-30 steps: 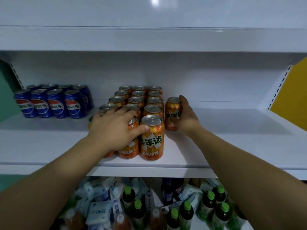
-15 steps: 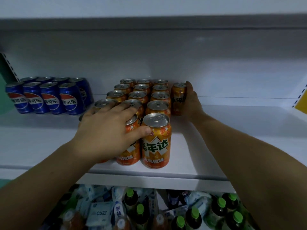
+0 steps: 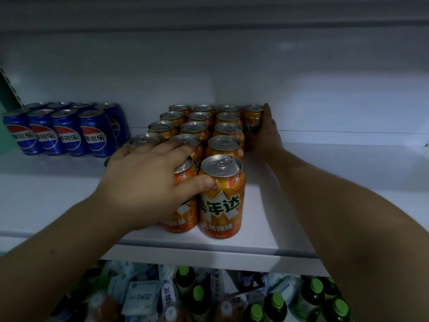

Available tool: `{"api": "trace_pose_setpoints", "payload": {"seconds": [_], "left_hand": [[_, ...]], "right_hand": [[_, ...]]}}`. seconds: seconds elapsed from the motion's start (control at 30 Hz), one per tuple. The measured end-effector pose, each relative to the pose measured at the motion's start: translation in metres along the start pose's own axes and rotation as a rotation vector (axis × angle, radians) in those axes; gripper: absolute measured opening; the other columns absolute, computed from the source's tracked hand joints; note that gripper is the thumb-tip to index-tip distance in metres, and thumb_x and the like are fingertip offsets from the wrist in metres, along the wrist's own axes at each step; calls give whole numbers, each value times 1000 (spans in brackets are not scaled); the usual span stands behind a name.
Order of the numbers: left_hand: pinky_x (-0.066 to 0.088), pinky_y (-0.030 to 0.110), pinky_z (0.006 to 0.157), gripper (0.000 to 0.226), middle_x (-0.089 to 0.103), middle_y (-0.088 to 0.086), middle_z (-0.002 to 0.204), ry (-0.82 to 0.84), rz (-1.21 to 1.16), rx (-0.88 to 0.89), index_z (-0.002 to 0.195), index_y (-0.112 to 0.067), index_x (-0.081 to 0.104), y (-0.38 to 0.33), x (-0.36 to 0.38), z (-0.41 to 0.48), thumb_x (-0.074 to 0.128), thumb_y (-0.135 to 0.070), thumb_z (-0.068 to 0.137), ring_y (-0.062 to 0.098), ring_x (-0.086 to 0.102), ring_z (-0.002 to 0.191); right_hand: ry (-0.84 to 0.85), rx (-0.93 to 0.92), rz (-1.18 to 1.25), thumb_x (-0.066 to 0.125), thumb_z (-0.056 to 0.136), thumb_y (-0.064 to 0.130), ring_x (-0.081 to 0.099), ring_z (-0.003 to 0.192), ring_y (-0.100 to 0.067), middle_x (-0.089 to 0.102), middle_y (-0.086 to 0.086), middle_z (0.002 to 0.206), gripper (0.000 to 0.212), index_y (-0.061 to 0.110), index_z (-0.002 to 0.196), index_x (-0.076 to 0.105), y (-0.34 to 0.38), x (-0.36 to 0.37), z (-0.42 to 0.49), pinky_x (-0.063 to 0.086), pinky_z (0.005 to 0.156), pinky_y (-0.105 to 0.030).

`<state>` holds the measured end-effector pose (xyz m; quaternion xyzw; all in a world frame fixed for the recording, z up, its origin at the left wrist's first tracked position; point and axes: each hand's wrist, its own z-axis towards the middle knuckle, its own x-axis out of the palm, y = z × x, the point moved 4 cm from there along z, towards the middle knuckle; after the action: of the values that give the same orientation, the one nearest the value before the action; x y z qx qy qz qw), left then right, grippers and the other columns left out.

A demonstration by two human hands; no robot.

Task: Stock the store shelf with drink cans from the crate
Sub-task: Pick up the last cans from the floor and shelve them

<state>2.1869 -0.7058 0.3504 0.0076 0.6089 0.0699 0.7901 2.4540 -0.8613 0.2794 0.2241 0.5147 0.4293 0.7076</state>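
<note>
Now left hand [image 3: 144,180] lies flat over orange cans [image 3: 221,201] on shelf [image 3: 301,205]; right hand [image 3: 267,135] grips rear can [image 3: 251,119].

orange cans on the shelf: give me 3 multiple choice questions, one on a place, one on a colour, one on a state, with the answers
1. Where is the orange can that the right hand grips?
A. at the very front
B. at the back right of the orange block
C. lying on its side at the left

2. What colour are the cans at the left end of the shelf?
A. green
B. blue
C. black

3. How is the left hand?
A. gripping a bottle
B. curled in a fist
C. spread over the front orange cans

Answers:
1 B: the hand wraps a can standing beside the rearmost row.
2 B: their bodies are blue, with a red, white and blue logo.
3 C: the fingers lie straight across the lids, with the thumb against the front can.
</note>
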Motion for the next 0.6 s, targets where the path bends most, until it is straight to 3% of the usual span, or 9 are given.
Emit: {"api": "trace_pose_setpoints", "payload": {"seconds": [0.27,0.43,0.47,0.53,0.6], "left_hand": [[23,50,114,101,14,-21,156,11,-5,-18,146,-47,4,0,1,0,-10,-86,54,13,20,143],[19,51,115,101,13,-20,157,45,-25,-24,146,-47,4,1,1,0,-8,-87,54,14,17,144],[20,51,114,101,13,-20,157,50,-29,-23,146,-47,5,1,0,0,-8,-88,55,15,17,144],[21,52,113,101,15,-19,157,66,-46,-18,146,-46,7,1,-1,-1,-4,-91,57,16,19,144],[22,54,113,99,16,-16,157,100,-63,-9,147,-45,10,1,-4,-1,1,-93,61,18,21,143]], "right_hand": [[1,-1,-12,71,78,50,43,133,-29,34,-5,152,107,35,152,-5,-1,2,0,35,106,-47],[134,76,41,41,50,99,39,136,-28,36,-8,152,130,29,154,6,10,-12,-16,30,112,-50],[151,88,-15,44,56,96,35,139,-29,31,-9,154,127,26,155,7,12,-18,-23,29,113,-49],[176,89,-210,58,82,66,22,144,-31,18,-11,159,104,18,155,2,11,-32,-39,24,116,-46],[189,112,-376,57,90,51,20,145,-32,14,-12,161,92,16,155,2,8,-49,-54,24,115,-43]]}}
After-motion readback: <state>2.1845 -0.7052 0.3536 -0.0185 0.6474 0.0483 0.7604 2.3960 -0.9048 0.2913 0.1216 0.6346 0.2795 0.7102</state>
